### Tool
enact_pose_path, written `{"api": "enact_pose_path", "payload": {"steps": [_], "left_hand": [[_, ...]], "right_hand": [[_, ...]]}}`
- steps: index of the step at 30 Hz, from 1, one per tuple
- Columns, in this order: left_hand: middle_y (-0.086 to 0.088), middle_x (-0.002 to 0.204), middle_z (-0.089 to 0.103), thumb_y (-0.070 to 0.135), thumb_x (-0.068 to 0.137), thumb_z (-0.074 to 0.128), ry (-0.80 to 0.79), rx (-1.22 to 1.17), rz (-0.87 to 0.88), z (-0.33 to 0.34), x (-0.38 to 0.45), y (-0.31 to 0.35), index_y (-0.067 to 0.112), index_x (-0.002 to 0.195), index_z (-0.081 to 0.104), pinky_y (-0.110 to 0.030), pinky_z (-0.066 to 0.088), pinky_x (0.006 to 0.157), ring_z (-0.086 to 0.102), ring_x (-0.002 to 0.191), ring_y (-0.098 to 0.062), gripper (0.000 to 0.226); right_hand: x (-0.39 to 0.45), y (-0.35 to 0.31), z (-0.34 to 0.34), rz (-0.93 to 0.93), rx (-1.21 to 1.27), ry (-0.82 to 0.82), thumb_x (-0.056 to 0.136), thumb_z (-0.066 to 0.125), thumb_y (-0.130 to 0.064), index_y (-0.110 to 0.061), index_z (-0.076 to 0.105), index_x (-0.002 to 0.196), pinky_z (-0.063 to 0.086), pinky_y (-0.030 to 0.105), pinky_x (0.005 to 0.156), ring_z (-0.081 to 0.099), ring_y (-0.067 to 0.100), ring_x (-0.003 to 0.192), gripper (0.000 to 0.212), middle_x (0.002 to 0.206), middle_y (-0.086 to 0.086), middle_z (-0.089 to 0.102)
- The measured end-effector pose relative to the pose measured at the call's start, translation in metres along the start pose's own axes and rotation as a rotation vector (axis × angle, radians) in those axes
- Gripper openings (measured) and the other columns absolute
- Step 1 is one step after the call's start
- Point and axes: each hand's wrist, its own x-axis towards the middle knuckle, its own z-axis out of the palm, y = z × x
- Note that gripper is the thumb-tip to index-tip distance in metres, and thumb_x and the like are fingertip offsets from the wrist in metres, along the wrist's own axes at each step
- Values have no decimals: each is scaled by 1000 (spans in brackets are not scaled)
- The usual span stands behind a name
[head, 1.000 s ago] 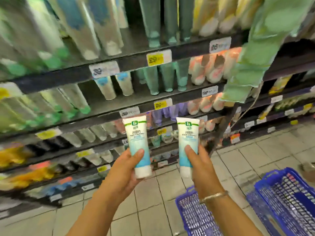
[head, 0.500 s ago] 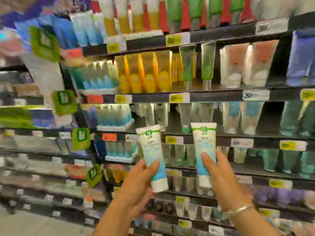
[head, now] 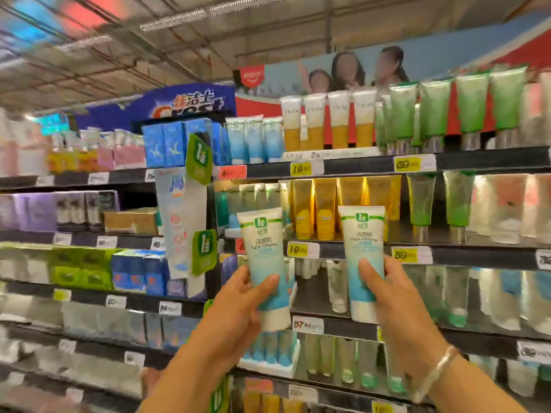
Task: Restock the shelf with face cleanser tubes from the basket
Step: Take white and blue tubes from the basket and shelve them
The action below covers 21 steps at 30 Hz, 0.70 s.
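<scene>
Shop shelving (head: 372, 166) is seen across the whole view, tier above tier, with yellow and white price tags (head: 301, 169) clipped along the dark rails. On the top tier, at 12 o'clock, white-and-gold tubes (head: 328, 120) are stood cap down, with green tubes (head: 453, 108) beside them at 1 o'clock and a short row of white-and-blue tubes (head: 256, 140) at 11 o'clock. A poster (head: 343, 70) is mounted above the shelving.

Two cleanser tubes are held up in front of the middle tiers, both cap down and well apart. The left tube (head: 264, 251) is gripped low on its body by the left hand (head: 238, 311), the thumb laid across the front and the fingers curled behind; it is tilted slightly, its top leaning toward 11 o'clock. The right tube (head: 363, 251) is held nearly upright by the right hand (head: 390, 299), likewise pinched between thumb in front and fingers behind. A bracelet (head: 432, 374) is worn on the right wrist at 5 o'clock. Neither tube is touching a shelf.
</scene>
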Motion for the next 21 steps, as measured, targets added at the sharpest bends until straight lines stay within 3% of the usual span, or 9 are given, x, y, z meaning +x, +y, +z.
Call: {"api": "enact_pose_path", "payload": {"steps": [4,10,13,16,21], "left_hand": [[-12,96,72,18,66,66,12,-41,52,-20,48,14,7,115,55,-30,56,62,70,80,-20,51],[-12,94,72,20,61,70,54,0,148,-43,136,35,5,109,58,-28,55,62,70,79,-19,52],[-13,85,72,16,66,66,75,24,209,-49,185,60,4,101,61,-29,55,57,70,73,-19,37],[-10,81,72,19,70,65,110,86,260,-53,225,89,6,101,62,-30,55,54,69,70,-18,34],[-12,90,71,8,87,56,220,194,376,-58,282,121,3,106,62,-43,56,74,68,80,-24,20]], "right_hand": [[49,-12,25,-75,49,-55,80,58,-23,-13,56,108,50,16,49,67,4,63,29,83,0,70],[143,-20,59,-194,19,-131,62,64,-36,-21,59,99,54,20,60,69,10,81,40,94,1,71],[195,-31,78,-252,20,-154,69,66,-32,-23,58,101,53,25,71,66,16,94,34,103,3,68],[238,-44,98,-328,-12,-176,81,65,-22,-25,57,96,53,18,66,65,9,90,17,101,-1,67],[292,-53,141,-411,-68,-148,85,63,-11,-22,53,91,52,10,60,62,0,72,16,90,-9,62]]}}
